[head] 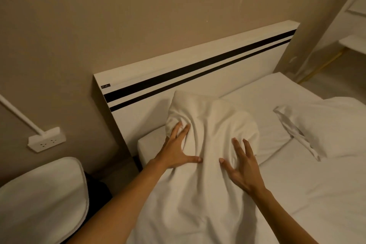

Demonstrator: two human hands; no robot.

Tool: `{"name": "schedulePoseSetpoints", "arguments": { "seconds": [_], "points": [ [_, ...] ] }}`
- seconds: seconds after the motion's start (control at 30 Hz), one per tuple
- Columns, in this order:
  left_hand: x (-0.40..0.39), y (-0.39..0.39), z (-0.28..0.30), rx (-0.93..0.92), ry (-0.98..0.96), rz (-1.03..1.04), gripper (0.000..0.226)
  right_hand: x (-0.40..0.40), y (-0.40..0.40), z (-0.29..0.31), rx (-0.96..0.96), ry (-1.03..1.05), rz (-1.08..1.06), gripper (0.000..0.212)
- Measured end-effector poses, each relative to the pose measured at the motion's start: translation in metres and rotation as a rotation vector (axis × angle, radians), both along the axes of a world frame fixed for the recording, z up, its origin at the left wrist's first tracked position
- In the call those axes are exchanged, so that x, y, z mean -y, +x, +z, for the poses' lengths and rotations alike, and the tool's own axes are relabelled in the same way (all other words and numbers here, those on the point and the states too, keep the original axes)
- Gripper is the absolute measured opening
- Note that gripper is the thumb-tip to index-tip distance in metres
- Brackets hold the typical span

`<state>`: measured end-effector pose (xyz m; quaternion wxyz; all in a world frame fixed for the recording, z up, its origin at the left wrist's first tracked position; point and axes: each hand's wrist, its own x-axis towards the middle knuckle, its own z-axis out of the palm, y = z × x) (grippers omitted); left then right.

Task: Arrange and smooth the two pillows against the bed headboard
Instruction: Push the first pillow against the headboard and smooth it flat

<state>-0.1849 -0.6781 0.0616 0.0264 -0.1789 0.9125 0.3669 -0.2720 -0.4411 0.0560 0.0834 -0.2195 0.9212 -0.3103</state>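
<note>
Soft, light near pillow [210, 125] is pressed by flat, splayed left hand [178, 152] and right hand [241, 168], nothing gripped; corners judged best holds.

Legible text: none. One item bears marking: a small dark label [105, 86] at the upper left corner of the white headboard [198, 59], just above its two black stripes; it carries pale lettering, possibly a brand logo, too small and blurred to read. No numbers or signs visible elsewhere.
</note>
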Motion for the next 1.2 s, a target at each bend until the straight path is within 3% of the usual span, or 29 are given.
{"name": "schedulePoseSetpoints", "arguments": {
  "seconds": [0.37,0.9,1.2],
  "points": [
    [0.068,-0.151,-0.053,0.062,0.033,-0.22,0.125,0.057,-0.098,-0.054,0.053,0.052,-0.222,0.085],
    [0.167,-0.379,-0.17,0.011,-0.04,-0.495,0.116,0.165,-0.236,-0.202,0.063,-0.063,-0.578,0.085],
    [0.205,-0.393,-0.274,0.143,-0.201,-0.504,0.114,0.195,-0.237,-0.295,0.214,0.016,-0.581,0.09]
  ]
}}
